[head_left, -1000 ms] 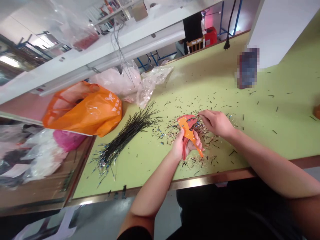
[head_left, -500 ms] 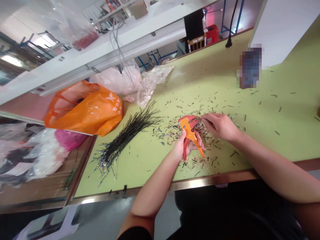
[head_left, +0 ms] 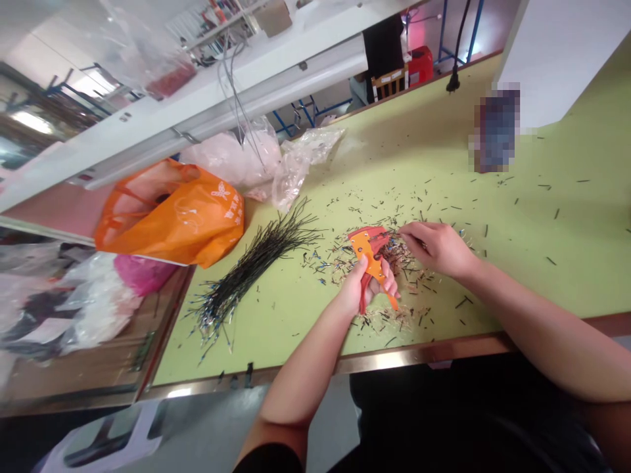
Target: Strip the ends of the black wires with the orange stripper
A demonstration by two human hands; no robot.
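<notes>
My left hand [head_left: 355, 287] is wrapped round the handles of an orange and red wire stripper [head_left: 365, 246], its jaws pointing to the right. Just off those jaws, my right hand [head_left: 440, 246] is closed in a pinch. A thin dark wire [head_left: 394, 233] seems to run from the pinching fingers to the jaws, though its ends are too small to make out. Beneath both hands lies a litter of cut wire scraps [head_left: 411, 269], some dark, some copper-coloured. Left of the stripper rests a long bundle of black wires [head_left: 251, 263] with blue and silvery tips at its near end.
An orange bag [head_left: 187, 213] and clear plastic bags [head_left: 296, 161] lie at the back left of the green tabletop [head_left: 276, 328]. A white shelf [head_left: 207, 98] runs above them. At the back right are a black plug [head_left: 452, 82], a white panel [head_left: 552, 66] and a pixelated object [head_left: 495, 131].
My left hand has squeezed the stripper's handles a little closer together. My right hand has barely moved, and the whole view has shifted slightly.
</notes>
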